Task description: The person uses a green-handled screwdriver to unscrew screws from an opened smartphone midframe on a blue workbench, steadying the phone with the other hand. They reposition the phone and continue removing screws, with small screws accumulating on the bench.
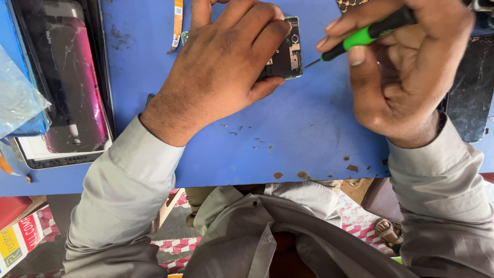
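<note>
Head view looks down on a blue worktop (309,128), scuffed and chipped along its near edge. At its far middle, the left hand (226,67) presses down on an opened smartphone (285,54), fingers curled over its exposed circuit board. Just right of it, the right hand (406,67) is clenched around a green-handled precision screwdriver (360,38), tip poised just beside the phone's right edge. Tiny loose screws (247,135) lie scattered nearer the person, suggesting several are already out; the board remains seated. A cracked pink phone back (72,77) rests far left, beside clear plastic (18,98). Below the worktop, patterned floor shows.
</note>
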Demonstrator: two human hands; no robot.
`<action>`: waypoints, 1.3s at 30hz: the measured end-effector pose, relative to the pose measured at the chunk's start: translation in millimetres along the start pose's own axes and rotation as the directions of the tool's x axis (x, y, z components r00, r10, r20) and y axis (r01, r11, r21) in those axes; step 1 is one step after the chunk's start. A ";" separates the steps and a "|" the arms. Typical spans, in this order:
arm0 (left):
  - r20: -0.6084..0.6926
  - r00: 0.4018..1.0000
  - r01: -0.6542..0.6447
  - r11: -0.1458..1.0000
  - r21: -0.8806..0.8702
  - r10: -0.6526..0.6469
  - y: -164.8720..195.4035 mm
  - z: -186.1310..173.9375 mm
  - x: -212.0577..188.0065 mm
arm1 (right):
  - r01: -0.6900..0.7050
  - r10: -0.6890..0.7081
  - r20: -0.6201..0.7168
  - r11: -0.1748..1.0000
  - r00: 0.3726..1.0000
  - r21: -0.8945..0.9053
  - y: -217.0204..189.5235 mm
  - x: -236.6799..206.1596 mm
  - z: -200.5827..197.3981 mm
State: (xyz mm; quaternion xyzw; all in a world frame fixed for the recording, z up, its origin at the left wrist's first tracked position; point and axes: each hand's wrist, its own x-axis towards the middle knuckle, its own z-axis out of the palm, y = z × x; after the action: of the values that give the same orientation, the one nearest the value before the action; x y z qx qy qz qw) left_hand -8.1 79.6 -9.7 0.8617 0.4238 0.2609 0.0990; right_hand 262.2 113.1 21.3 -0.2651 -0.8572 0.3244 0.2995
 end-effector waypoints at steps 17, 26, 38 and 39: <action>-0.021 0.995 -0.090 0.990 0.105 0.093 -0.3 -4.8 1.8 | 0.022 -0.011 0.036 0.942 0.999 -0.334 -13.1 15.4 4.4; -0.071 0.992 -0.091 0.989 0.115 0.100 1.7 -5.3 5.3 | 0.188 -0.102 0.212 0.880 0.972 -0.437 -26.8 38.6 2.6; -0.060 0.994 -0.089 0.992 0.093 0.094 -5.1 4.4 -5.2 | 0.235 -0.143 0.224 0.854 0.964 -0.464 -13.3 30.5 11.1; -0.064 0.994 -0.086 0.992 0.087 0.092 -5.3 5.2 -6.3 | 0.236 -0.145 0.224 0.854 0.964 -0.464 -13.0 30.0 12.0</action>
State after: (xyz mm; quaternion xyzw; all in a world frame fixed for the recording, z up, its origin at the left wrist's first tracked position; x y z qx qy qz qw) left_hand -12.1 78.2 -18.5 0.8738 0.3985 0.2762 0.0364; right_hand 230.1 119.3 33.5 -0.2149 -0.9566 0.0899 0.1750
